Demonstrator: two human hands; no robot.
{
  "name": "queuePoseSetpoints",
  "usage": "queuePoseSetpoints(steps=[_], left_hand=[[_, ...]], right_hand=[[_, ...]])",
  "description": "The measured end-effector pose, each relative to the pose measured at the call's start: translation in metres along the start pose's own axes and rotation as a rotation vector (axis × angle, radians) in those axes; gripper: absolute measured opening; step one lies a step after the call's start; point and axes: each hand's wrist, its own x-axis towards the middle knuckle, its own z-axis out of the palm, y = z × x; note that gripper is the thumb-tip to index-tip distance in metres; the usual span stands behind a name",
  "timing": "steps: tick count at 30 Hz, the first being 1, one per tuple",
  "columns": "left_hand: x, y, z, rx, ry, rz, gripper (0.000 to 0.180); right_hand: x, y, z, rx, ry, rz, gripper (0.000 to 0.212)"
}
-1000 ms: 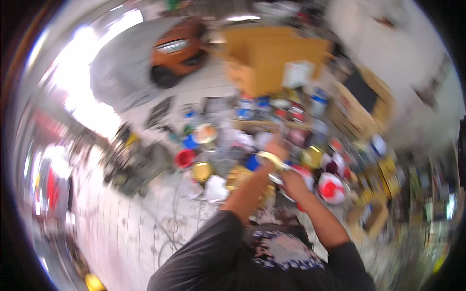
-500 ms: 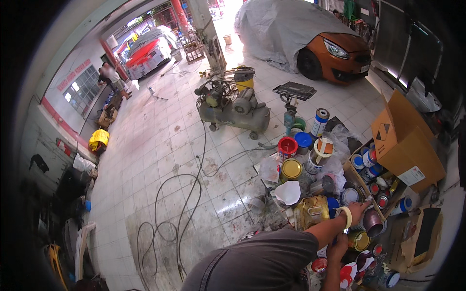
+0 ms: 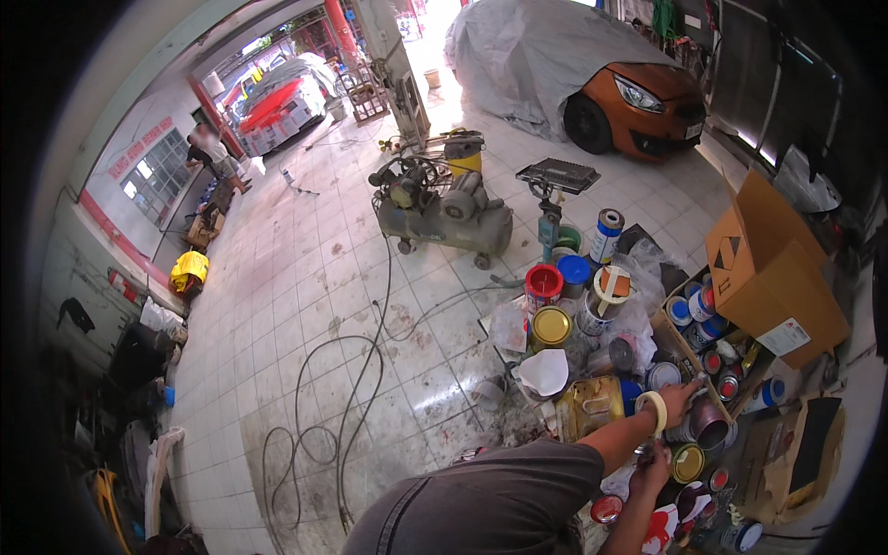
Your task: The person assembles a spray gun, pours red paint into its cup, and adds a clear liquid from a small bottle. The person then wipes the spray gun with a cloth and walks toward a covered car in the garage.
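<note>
My left hand point(image 3: 679, 400) reaches in among the paint cans, with its fingers stretched out. It is beside a tilted can with a purple-stained inside point(image 3: 710, 427); whether it touches the can I cannot tell. A roll of masking tape point(image 3: 655, 413) hangs around my left wrist. Below that forearm is my right hand point(image 3: 653, 468), its fingers curled around something small and shiny that I cannot make out. A can with a gold lid point(image 3: 687, 462) stands right of it. Next to my left forearm lies a yellowish plastic jug point(image 3: 592, 407).
Several paint cans crowd around, including a red-rimmed one point(image 3: 544, 283). An open cardboard box point(image 3: 772, 268) stands at the right. Farther off are an air compressor point(image 3: 444, 222), a work lamp point(image 3: 559, 176) and a covered orange car point(image 3: 638, 106). A hose point(image 3: 379, 370) loops across the floor.
My right hand has moved slightly up and to the right, and the small shiny thing at its fingers shows more. My left hand stays almost in place beside the tilted can.
</note>
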Motion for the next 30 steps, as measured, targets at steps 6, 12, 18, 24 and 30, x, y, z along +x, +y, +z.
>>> queuePoseSetpoints(steps=[6, 12, 18, 24, 30], left_hand=[[0.002, -0.008, 0.001, -0.010, 0.025, -0.057, 0.074], [0.001, -0.002, 0.002, -0.002, -0.020, -0.087, 0.072], [0.000, -0.021, -0.002, -0.042, 0.091, -0.074, 0.073], [0.001, -0.011, -0.014, -0.066, 0.034, -0.017, 0.069], [0.003, -0.013, -0.014, -0.076, 0.132, 0.078, 0.062]], right_hand=[[0.002, 0.032, -0.003, 0.100, -0.024, -0.290, 0.026], [-0.029, 0.027, 0.018, -0.952, -0.009, -1.165, 0.030], [-0.020, 0.023, 0.022, -0.612, 0.018, -0.739, 0.022], [0.028, -0.004, -0.011, 0.479, 0.206, -0.181, 0.021], [0.062, 0.011, -0.044, 0.310, 0.255, -0.201, 0.021]])
